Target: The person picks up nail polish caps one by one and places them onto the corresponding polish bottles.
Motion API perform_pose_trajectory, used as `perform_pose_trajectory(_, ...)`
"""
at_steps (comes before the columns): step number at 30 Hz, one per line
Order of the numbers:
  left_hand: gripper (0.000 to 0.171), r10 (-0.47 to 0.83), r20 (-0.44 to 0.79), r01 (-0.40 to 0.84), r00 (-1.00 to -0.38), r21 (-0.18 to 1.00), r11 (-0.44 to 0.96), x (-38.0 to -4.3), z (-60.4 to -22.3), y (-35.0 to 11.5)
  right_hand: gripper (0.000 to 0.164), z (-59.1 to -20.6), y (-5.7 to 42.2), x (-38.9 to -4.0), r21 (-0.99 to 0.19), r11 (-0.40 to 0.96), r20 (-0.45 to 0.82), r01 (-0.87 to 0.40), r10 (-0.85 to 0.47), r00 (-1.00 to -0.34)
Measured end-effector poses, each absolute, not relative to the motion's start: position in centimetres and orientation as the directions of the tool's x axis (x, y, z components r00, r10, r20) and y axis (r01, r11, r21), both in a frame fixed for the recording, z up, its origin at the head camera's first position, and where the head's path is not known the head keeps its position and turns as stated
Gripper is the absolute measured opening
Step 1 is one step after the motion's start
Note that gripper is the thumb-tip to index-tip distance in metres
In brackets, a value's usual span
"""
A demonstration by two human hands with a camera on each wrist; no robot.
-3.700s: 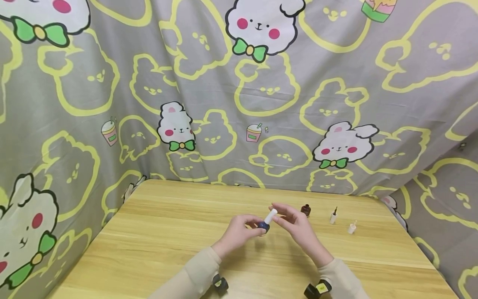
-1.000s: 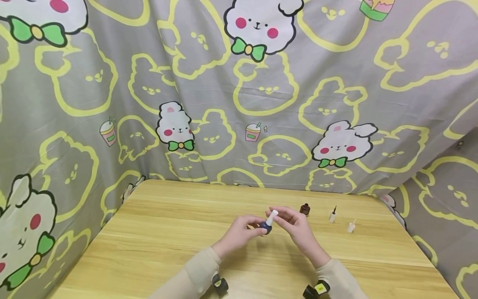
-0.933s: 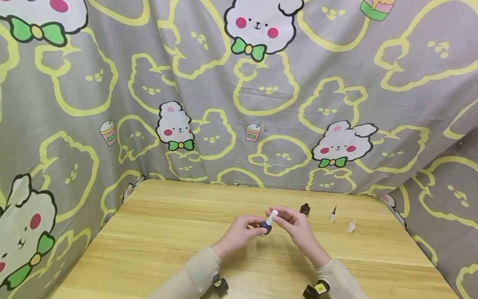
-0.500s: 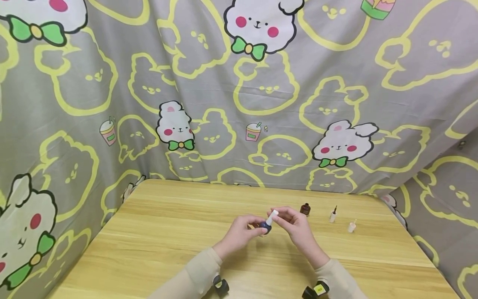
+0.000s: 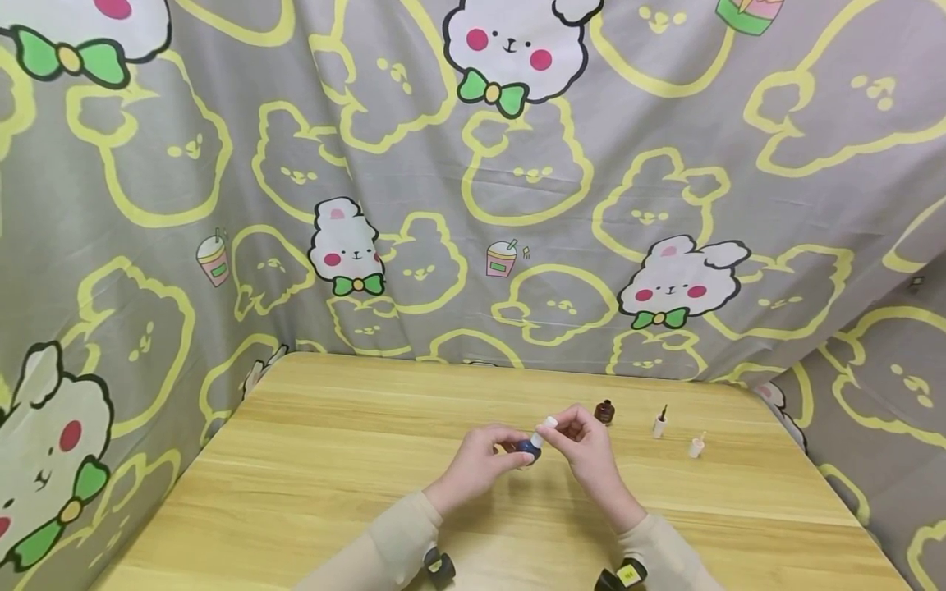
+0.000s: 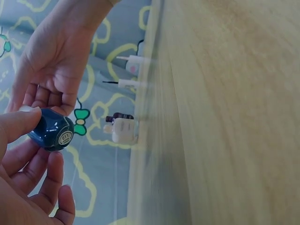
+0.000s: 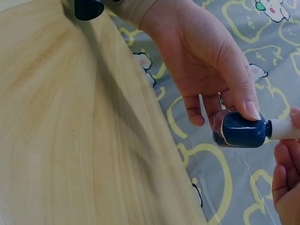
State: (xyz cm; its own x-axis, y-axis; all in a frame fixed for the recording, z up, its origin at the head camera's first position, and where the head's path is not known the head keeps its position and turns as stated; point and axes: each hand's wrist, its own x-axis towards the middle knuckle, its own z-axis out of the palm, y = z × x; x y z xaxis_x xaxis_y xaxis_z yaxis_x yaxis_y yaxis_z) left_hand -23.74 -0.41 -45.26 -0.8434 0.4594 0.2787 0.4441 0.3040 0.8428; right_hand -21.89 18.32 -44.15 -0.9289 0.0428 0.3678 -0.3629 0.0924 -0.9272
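Observation:
A bottle of dark blue nail polish (image 5: 529,449) is held tilted above the table, its white cap (image 5: 550,423) pointing up and right. My left hand (image 5: 480,464) grips the glass body between thumb and fingers. My right hand (image 5: 587,447) pinches the cap with thumb and fingertips. In the right wrist view a short dark neck shows between the blue bottle (image 7: 243,129) and the white cap (image 7: 282,129). The brush inside is hidden. The left wrist view shows the round label on the bottle's base (image 6: 65,137).
Behind my right hand stands a brown polish bottle (image 5: 604,413) without a cap. Two white caps stand brush-up on the right: one dark-brushed (image 5: 659,423), one pale-brushed (image 5: 696,446). The left wrist view also shows a pale polish bottle (image 6: 124,131). A patterned curtain (image 5: 414,164) borders the wooden table (image 5: 332,427).
My right hand's fingers have curled in closer around the top of the cap. Bottle and cap have shifted slightly right. The standing caps and brown bottle have stayed put.

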Motion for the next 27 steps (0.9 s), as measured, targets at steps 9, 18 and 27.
perform_pose_trajectory(9, 0.023, 0.471, 0.273, 0.444, -0.839, 0.843, 0.302, -23.6, -45.0, -0.4, 0.021, -44.1, 18.2, -21.8, -0.937, 0.118, 0.339, -0.329, 0.081, -0.937)
perform_pose_trajectory(18, 0.025, 0.474, 0.218, 0.387, -0.853, 0.873, 0.296, -23.8, -44.9, -0.5, 0.031, -44.0, 18.8, -22.2, -0.95, 0.101, 0.301, -0.296, 0.043, -0.953)
perform_pose_trajectory(27, 0.024, 0.495, 0.199, 0.373, -0.846, 0.884, 0.283, -24.2, -45.2, -0.6, 0.039, -43.5, 19.9, -22.2, -0.934, 0.095, 0.33, -0.343, -0.131, -0.935)
